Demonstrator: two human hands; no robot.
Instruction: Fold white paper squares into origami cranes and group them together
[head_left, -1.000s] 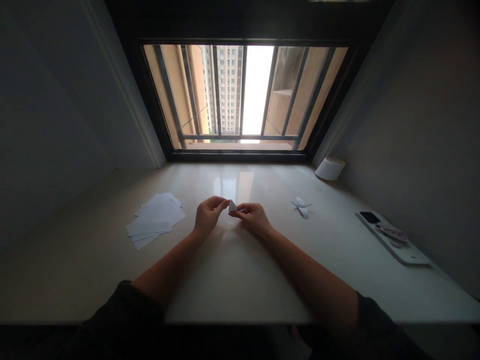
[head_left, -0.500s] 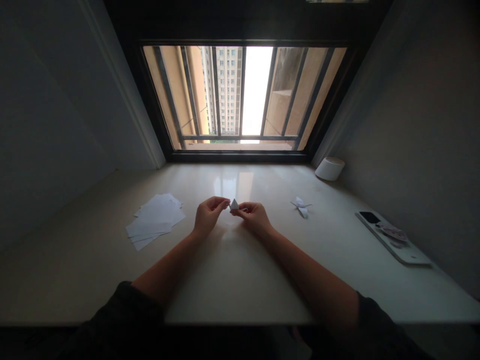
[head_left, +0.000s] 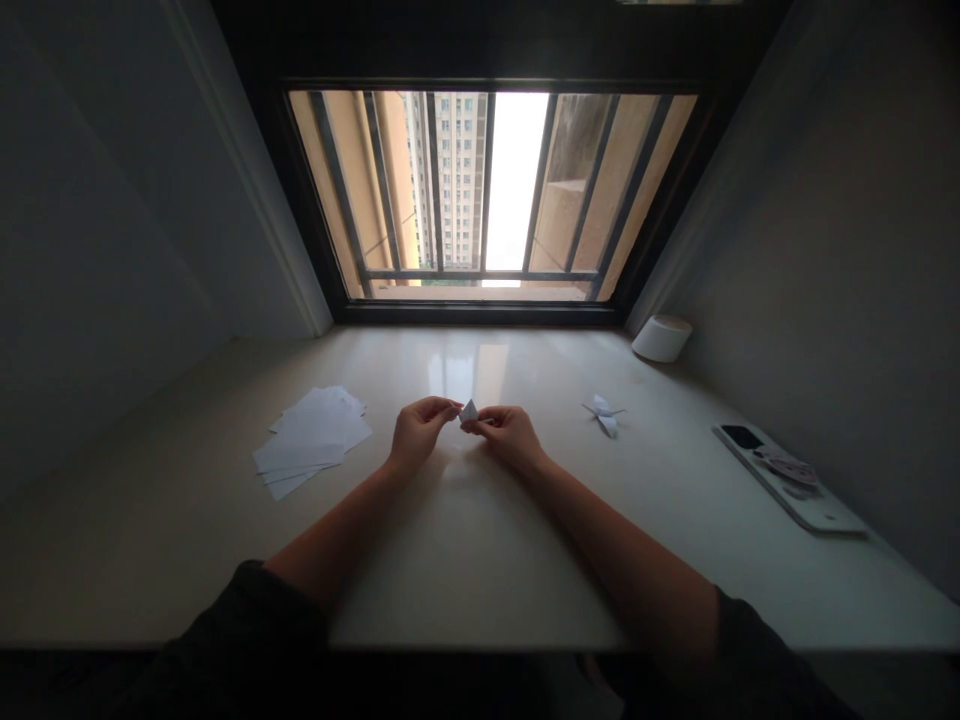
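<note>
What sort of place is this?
Likely a home apartment nook: a glossy pale desktop beneath a dark-framed barred window facing tower blocks, with a loose stack of white paper sheets on it.

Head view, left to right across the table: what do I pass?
white sheets → left hand → small folded paper → right hand → paper figure → white roll → white phone

Folded paper (head_left: 469, 410): white. Sheets (head_left: 311, 440): white, plain. Desk (head_left: 465, 560): pale cream, glossy. Paper figure (head_left: 602, 412): white. Roll (head_left: 661, 338): white. Slab (head_left: 814, 512): white, black patch at one end. Sleeves (head_left: 247, 620): black. Walls (head_left: 112, 250): grey. Window frame (head_left: 480, 312): black; bars (head_left: 433, 180) dark. Buildings (head_left: 457, 180) outside: tan, beige.
</note>
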